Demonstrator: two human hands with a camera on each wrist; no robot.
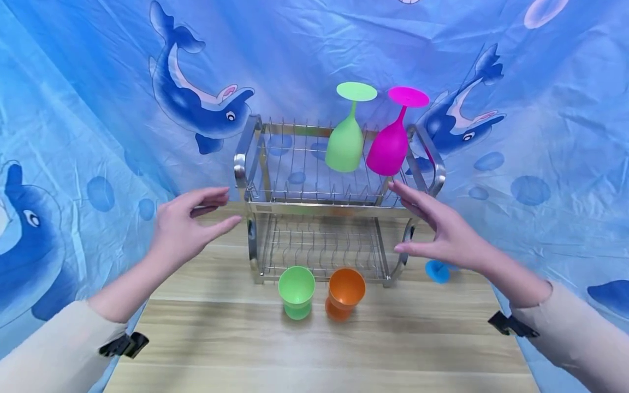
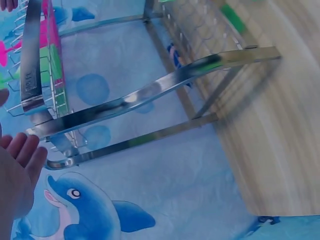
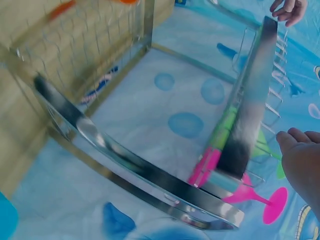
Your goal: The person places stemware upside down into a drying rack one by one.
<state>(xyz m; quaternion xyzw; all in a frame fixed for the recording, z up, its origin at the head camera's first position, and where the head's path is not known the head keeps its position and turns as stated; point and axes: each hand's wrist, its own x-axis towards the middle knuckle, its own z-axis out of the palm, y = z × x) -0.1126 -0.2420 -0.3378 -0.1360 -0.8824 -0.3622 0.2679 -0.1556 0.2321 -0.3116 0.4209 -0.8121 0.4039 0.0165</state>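
Note:
A two-tier metal dish rack (image 1: 314, 208) stands between my two hands in the head view. My left hand (image 1: 189, 224) hovers beside its left end, fingers apart from the thumb and nothing held. On the other side my right hand (image 1: 442, 232) is held likewise near the right end, also holding nothing. Upside down on the upper tier are a light green goblet (image 1: 345, 144) and a magenta goblet (image 1: 389, 147), the magenta one closer to my right hand. Two short cups, one green (image 1: 297, 289) and one orange (image 1: 346, 289), stand upright before the rack.
A blue round-footed piece (image 1: 437, 271) lies by the rack's right side, partly hidden by my right hand. The rack rests on a wood-grain table (image 1: 314, 355). Behind and at both sides hangs a blue dolphin-print cloth (image 1: 304, 54).

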